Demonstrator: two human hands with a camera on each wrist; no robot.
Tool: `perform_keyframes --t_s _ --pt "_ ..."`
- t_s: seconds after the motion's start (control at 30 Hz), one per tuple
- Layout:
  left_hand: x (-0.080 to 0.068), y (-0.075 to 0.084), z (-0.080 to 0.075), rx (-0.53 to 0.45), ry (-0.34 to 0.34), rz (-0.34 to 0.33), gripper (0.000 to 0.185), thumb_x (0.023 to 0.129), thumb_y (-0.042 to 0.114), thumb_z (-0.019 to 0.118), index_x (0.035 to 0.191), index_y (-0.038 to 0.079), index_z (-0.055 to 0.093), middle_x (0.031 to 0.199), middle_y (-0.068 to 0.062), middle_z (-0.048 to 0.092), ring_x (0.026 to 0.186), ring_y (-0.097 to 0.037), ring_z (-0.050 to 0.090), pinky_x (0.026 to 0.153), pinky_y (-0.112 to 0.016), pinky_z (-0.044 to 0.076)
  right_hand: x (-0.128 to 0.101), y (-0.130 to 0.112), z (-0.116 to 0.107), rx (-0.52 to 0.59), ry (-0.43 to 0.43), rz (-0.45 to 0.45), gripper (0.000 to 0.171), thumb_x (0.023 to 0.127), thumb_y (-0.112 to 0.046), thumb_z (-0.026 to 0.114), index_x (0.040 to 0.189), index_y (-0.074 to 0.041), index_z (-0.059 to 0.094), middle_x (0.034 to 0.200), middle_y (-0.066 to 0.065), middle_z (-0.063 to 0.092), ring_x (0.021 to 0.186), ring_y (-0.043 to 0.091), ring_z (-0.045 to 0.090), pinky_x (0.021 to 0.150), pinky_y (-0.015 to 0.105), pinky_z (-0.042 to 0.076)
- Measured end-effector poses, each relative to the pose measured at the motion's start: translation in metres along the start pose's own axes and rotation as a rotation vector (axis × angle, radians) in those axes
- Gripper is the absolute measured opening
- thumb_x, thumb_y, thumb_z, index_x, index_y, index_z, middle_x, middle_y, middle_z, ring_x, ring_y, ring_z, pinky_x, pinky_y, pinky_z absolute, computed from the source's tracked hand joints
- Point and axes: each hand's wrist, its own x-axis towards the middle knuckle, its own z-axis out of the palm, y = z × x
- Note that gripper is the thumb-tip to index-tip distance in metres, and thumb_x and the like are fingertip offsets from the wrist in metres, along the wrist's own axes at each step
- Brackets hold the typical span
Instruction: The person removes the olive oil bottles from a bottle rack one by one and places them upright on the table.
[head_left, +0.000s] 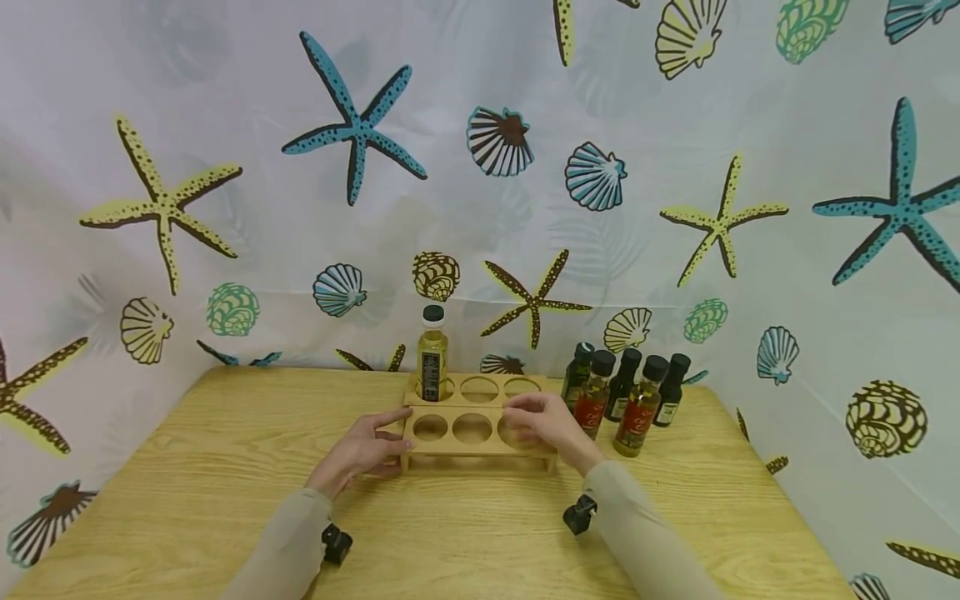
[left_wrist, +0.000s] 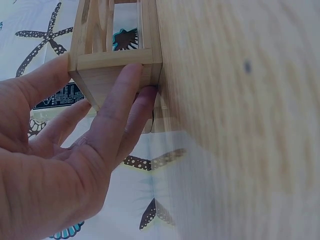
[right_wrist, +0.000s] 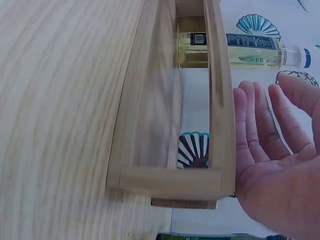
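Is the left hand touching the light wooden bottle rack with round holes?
Touching. The left wrist view shows the left hand's fingers pressed flat against the corner of the wooden rack.

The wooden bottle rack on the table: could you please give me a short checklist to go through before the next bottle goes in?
1. Rack flat on the table: ok.
2. Left hand steadying the rack's left end, straight fingers against the wood: ok.
3. Right hand free to pick up a bottle: ok; it lies open on the rack's right end, holding nothing.
4. Free holes: ok; only the back left one holds a yellow bottle, five show empty.
5. Five loose bottles upright beside the rack's right end: ok.
6. Caps tight: cannot tell.
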Motion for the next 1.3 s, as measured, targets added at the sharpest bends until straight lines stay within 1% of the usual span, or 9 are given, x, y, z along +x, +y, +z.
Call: perform_keyframes --t_s 0.1,0.17,0.4,0.6,0.7,0.87,1.03,1.17,1.3 --pt "0.000 0.000 0.000 0.001 0.000 0.006 0.067 0.095 0.013 0.066 0.154 0.017 0.035 0.144 -0.033 0.042 0.123 -0.041 0.055 0.085 -0.047 0.058 0.003 -0.002 0.004 0.006 -0.003 0.019 0.038 0.094 -0.025 0.068 0.124 -0.002 0.065 0.116 0.017 0.068 0.094 0.029 0.070 0.083 0.044 0.059" --pt "0.000 0.000 0.000 0.000 -0.001 0.008 0.067 0.095 0.013 0.066 0.154 0.017 0.035 0.144 -0.033 0.042 0.123 -0.041 0.055 0.086 -0.047 0.058 0.007 -0.001 0.007 0.010 -0.005 0.007 0.038 0.095 -0.024 0.067 0.124 -0.001 0.065 0.117 0.017 0.068 0.101 0.031 0.069 0.087 0.047 0.058" --pt "0.002 0.000 0.000 -0.022 0.002 -0.006 0.066 0.095 0.012 0.066 0.154 0.017 0.036 0.145 -0.034 0.041 0.125 -0.042 0.053 0.086 -0.047 0.058 0.017 -0.002 0.019 0.013 0.026 -0.014 0.036 0.093 -0.022 0.069 0.120 0.002 0.066 0.113 0.012 0.070 0.097 0.025 0.070 0.082 0.039 0.060" --pt "0.003 0.001 0.001 -0.035 0.002 -0.008 0.066 0.095 0.011 0.065 0.154 0.016 0.036 0.145 -0.034 0.039 0.127 -0.044 0.051 0.085 -0.048 0.058 0.021 -0.008 0.026 0.044 0.002 -0.006 0.036 0.095 -0.019 0.066 0.123 0.002 0.064 0.117 0.019 0.067 0.110 0.041 0.062 0.082 0.036 0.059" --pt "0.003 0.001 0.000 -0.036 -0.009 -0.008 0.067 0.095 0.011 0.065 0.154 0.015 0.034 0.146 -0.034 0.039 0.127 -0.044 0.051 0.085 -0.048 0.058 0.025 -0.008 0.028 0.047 0.004 -0.013 0.037 0.096 -0.019 0.065 0.126 0.002 0.063 0.119 0.019 0.067 0.110 0.044 0.061 0.083 0.037 0.059" --pt "0.003 0.002 -0.001 -0.057 -0.026 -0.010 0.067 0.095 0.009 0.064 0.155 0.015 0.033 0.146 -0.035 0.039 0.124 -0.042 0.055 0.086 -0.048 0.058 0.031 -0.007 0.036 0.051 0.017 -0.023 0.036 0.096 -0.019 0.064 0.127 0.001 0.063 0.122 0.017 0.066 0.108 0.037 0.064 0.087 0.039 0.058" --pt "0.004 0.001 -0.003 -0.078 -0.035 -0.011 0.067 0.095 0.009 0.064 0.154 0.015 0.034 0.145 -0.035 0.039 0.122 -0.040 0.057 0.087 -0.047 0.058 0.038 -0.010 0.044 0.135 -0.001 -0.028 0.038 0.096 -0.017 0.064 0.128 0.002 0.061 0.127 0.021 0.061 0.110 0.033 0.063 0.091 0.040 0.056" --pt "0.006 -0.001 -0.005 -0.096 -0.039 -0.014 0.068 0.095 0.010 0.065 0.154 0.015 0.034 0.146 -0.036 0.038 0.121 -0.039 0.058 0.086 -0.046 0.058 0.045 -0.012 0.050 0.221 -0.012 -0.037 0.037 0.095 -0.016 0.066 0.127 0.001 0.062 0.126 0.016 0.062 0.115 0.036 0.059 0.094 0.043 0.055" --pt "0.008 -0.004 -0.006 -0.114 -0.036 -0.020 0.068 0.094 0.010 0.066 0.154 0.016 0.035 0.146 -0.035 0.039 0.119 -0.038 0.060 0.085 -0.046 0.059 0.053 -0.017 0.055 0.248 0.001 -0.050 0.038 0.094 -0.016 0.067 0.128 -0.002 0.062 0.126 0.013 0.062 0.123 0.040 0.055 0.095 0.042 0.055"
